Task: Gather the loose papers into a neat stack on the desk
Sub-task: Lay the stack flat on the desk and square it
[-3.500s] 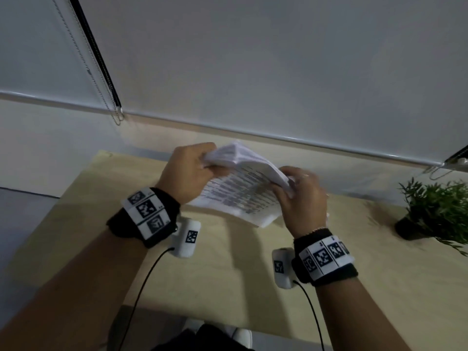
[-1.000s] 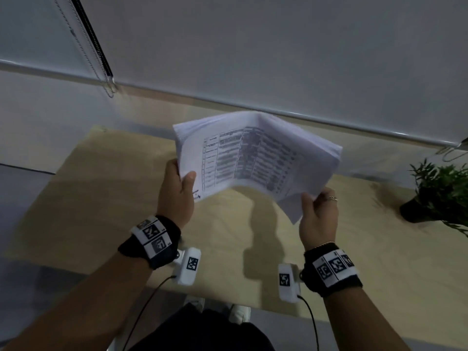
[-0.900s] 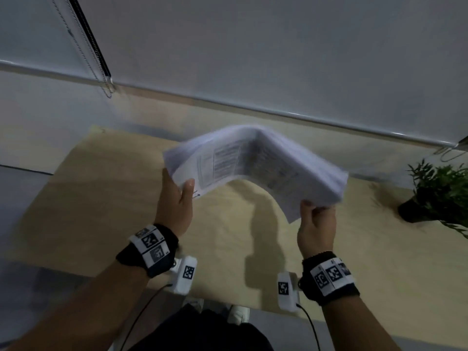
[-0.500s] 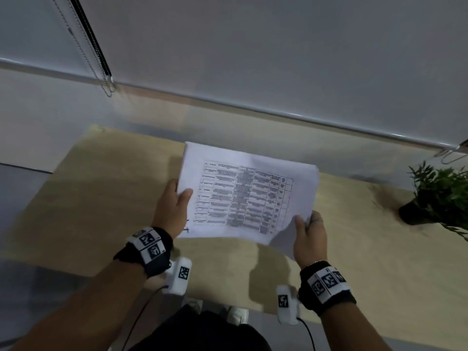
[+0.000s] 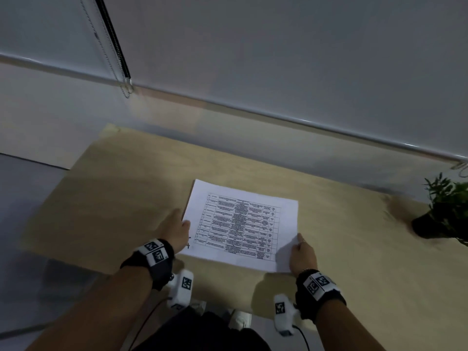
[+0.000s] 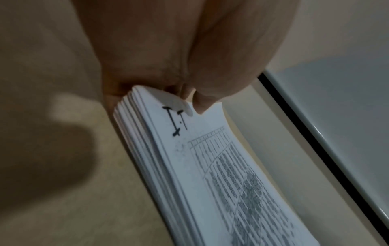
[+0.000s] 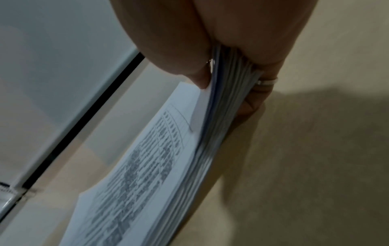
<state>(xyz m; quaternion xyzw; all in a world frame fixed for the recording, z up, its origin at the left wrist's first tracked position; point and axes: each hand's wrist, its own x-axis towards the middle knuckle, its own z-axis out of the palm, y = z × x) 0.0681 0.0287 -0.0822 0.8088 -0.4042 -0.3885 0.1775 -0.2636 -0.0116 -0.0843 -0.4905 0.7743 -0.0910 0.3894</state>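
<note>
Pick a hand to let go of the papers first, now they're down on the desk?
Probably left. The left hand pinches only a corner of the papers, which lie near flat there. The right hand has fingers under its raised corner, so it should lower that first.

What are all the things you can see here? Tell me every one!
stack of papers: one, white with a printed table on top, lying on the desk, both near corners gripped
desk: one, light wood, under the papers
potted plant: one, green in a dark pot, far right of the desk
window blind: one, grey-white, behind the desk
bead chain: one, silvery, hanging at left
left hand: one, grips the stack's left near corner
right hand: one, ring on a finger, grips the right near corner
</note>
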